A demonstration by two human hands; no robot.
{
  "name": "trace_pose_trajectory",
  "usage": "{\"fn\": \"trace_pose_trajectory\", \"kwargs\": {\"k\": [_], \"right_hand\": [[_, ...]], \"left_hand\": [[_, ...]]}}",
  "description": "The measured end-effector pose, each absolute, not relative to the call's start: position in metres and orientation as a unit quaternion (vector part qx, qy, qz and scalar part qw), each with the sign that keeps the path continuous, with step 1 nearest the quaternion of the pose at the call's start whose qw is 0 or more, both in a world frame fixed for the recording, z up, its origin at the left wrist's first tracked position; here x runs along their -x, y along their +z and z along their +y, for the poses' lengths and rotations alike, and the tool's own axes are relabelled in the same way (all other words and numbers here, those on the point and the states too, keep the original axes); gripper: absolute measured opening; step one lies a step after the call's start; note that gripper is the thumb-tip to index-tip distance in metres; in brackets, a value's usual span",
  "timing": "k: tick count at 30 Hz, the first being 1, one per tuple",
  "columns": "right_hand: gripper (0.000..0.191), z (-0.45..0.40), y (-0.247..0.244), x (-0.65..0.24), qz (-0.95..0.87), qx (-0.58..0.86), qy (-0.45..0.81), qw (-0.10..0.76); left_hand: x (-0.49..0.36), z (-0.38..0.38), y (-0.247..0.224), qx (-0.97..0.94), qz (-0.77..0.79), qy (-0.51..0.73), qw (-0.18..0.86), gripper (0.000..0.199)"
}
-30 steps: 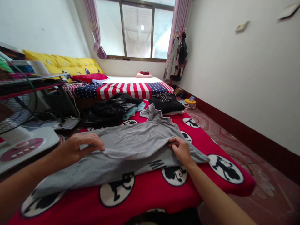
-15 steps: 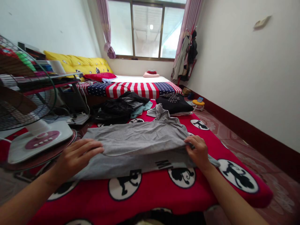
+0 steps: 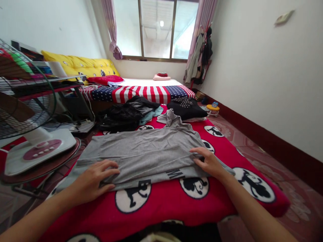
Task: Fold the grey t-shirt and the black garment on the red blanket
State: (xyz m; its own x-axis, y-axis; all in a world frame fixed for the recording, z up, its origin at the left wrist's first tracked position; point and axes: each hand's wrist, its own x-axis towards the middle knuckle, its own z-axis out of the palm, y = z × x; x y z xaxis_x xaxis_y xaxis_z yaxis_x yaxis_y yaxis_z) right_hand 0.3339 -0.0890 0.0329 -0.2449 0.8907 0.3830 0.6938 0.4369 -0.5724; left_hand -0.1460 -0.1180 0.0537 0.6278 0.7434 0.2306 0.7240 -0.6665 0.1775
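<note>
A grey garment (image 3: 143,148) with dark printed letters along its near edge lies spread across the red cloth. Its near part is turned over on itself, and the gathered collar end points away from me. My left hand (image 3: 99,179) rests on the garment's near left part, thumb and fingers apart. On the right, my right hand (image 3: 208,162) touches the folded layer with its fingers slightly spread. Neither hand grips the fabric.
The red cloth (image 3: 171,203) has black-and-white round prints. Beyond the garment lie a dark clothes heap (image 3: 121,116) and a folded black stack (image 3: 188,109). A fan (image 3: 40,149) stands left; a yellow stool (image 3: 213,108) is far right. A bed (image 3: 141,94) stands behind.
The lifted grey fold has come down flat onto the garment. My left hand has moved right and toward me, its fingers off the edge; my right hand has loosened its pinch.
</note>
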Motion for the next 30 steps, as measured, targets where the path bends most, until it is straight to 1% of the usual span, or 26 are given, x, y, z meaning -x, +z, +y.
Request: {"fn": "trace_pose_trajectory", "kwargs": {"k": [2, 4, 5, 7, 8, 9, 12, 14, 16, 19, 22, 25, 27, 28, 30], "right_hand": [[0.043, -0.090, 0.036, -0.334, -0.793, 0.504, 0.159, 0.304], [0.042, -0.090, 0.038, -0.335, -0.804, 0.499, 0.164, 0.280], [0.037, -0.089, 0.039, -0.336, -0.806, 0.500, 0.163, 0.273], [0.019, -0.086, 0.040, -0.339, -0.801, 0.509, 0.159, 0.272], [0.010, -0.084, 0.041, -0.340, -0.794, 0.516, 0.160, 0.280], [0.006, -0.082, 0.041, -0.342, -0.782, 0.524, 0.164, 0.296], [0.015, -0.078, 0.041, -0.345, -0.725, 0.551, 0.188, 0.368], [0.020, -0.074, 0.040, -0.346, -0.686, 0.564, 0.202, 0.414], [0.026, -0.068, 0.040, -0.346, -0.656, 0.567, 0.216, 0.449], [0.032, -0.059, 0.041, -0.347, -0.623, 0.573, 0.236, 0.477], [0.035, -0.051, 0.048, -0.352, -0.606, 0.579, 0.256, 0.481], [0.031, -0.046, 0.057, -0.359, -0.636, 0.555, 0.323, 0.427], [0.029, -0.043, 0.060, -0.362, -0.669, 0.546, 0.338, 0.374], [0.027, -0.042, 0.061, -0.362, -0.682, 0.549, 0.321, 0.362], [0.021, -0.041, 0.059, -0.358, -0.689, 0.568, 0.239, 0.381]], "left_hand": [[0.147, -0.115, 0.047, -0.902, 0.406, 0.144, 0.027, 0.025], [0.147, -0.115, 0.042, -0.903, 0.403, 0.150, 0.017, 0.018], [0.148, -0.115, 0.040, -0.903, 0.400, 0.154, 0.014, 0.015], [0.148, -0.116, 0.040, -0.901, 0.399, 0.167, 0.019, 0.013], [0.148, -0.116, 0.043, -0.899, 0.399, 0.178, 0.029, 0.012], [0.148, -0.115, 0.047, -0.895, 0.400, 0.194, 0.041, 0.011], [0.146, -0.110, 0.069, -0.867, 0.426, 0.248, 0.072, 0.013], [0.144, -0.102, 0.090, -0.843, 0.464, 0.260, 0.080, 0.014], [0.140, -0.090, 0.112, -0.818, 0.506, 0.262, 0.079, 0.022], [0.134, -0.069, 0.137, -0.796, 0.542, 0.262, 0.072, 0.037], [0.126, -0.044, 0.155, -0.806, 0.535, 0.249, 0.058, 0.041], [0.114, -0.019, 0.171, -0.822, 0.511, 0.251, 0.003, 0.038], [0.101, -0.003, 0.182, -0.822, 0.507, 0.249, -0.073, 0.035], [0.094, 0.004, 0.187, -0.815, 0.512, 0.245, -0.116, 0.033], [0.080, 0.015, 0.196, -0.798, 0.520, 0.241, -0.186, 0.030]]}}
